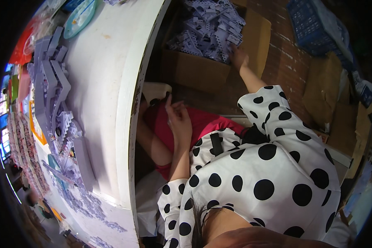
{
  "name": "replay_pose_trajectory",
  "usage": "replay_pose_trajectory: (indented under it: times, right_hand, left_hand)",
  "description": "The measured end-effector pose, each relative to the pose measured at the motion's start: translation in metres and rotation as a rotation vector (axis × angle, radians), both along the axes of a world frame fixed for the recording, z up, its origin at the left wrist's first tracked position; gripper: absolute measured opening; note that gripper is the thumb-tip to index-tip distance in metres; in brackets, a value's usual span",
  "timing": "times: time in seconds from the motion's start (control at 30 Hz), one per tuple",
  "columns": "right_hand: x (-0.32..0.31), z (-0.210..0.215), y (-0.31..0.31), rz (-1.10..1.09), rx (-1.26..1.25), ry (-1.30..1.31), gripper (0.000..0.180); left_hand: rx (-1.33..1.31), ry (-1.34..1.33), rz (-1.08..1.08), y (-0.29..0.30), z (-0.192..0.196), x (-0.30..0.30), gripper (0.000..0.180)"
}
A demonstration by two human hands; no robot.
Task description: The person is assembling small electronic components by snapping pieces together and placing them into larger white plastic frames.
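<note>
My right hand (238,56) reaches far out into an open cardboard box (194,72) on the floor. Its fingertips are buried among the pale lilac die-cut card pieces (208,27) that fill the box, so its grip is hidden. My left hand (178,120) rests on my red-clad lap (202,124) beside the table edge. Its fingers are loosely apart and point upward, with nothing clearly in them. Both arms wear white sleeves with black dots (273,165).
A white table (107,82) runs along my left, with stacks of lilac card pieces (53,87) and a round teal dial (79,18) on it. A blue plastic crate (310,25) and brown cardboard sheets (324,91) stand on the brick floor to the right.
</note>
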State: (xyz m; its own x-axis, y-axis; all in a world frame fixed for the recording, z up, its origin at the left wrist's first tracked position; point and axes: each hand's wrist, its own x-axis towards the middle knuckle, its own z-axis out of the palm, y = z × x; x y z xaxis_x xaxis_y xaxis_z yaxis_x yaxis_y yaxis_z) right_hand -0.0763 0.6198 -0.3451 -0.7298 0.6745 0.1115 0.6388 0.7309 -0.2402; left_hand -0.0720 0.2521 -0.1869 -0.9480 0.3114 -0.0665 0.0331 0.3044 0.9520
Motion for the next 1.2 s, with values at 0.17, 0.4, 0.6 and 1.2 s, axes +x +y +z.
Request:
replay_pose_trajectory:
  times: [0.17,0.4,0.6,1.2]
  right_hand:
    - [-0.002,-0.006,0.006,-0.244,-0.445,0.257,0.053]
    - [-0.005,-0.035,0.011,-0.427,-0.716,0.829,0.059]
    - [-0.001,-0.053,0.010,-0.481,-0.675,0.801,0.063]
    - [-0.005,-0.009,0.009,-0.261,-0.250,0.330,0.043]
  left_hand:
    - [-0.010,0.001,0.008,-0.003,0.000,0.003,0.048]
    - [-0.029,0.001,0.012,0.000,0.006,0.001,0.048]
    - [-0.029,-0.009,0.000,0.005,0.007,-0.001,0.047]
    - [-0.060,0.025,-0.006,0.002,0.006,0.005,0.042]
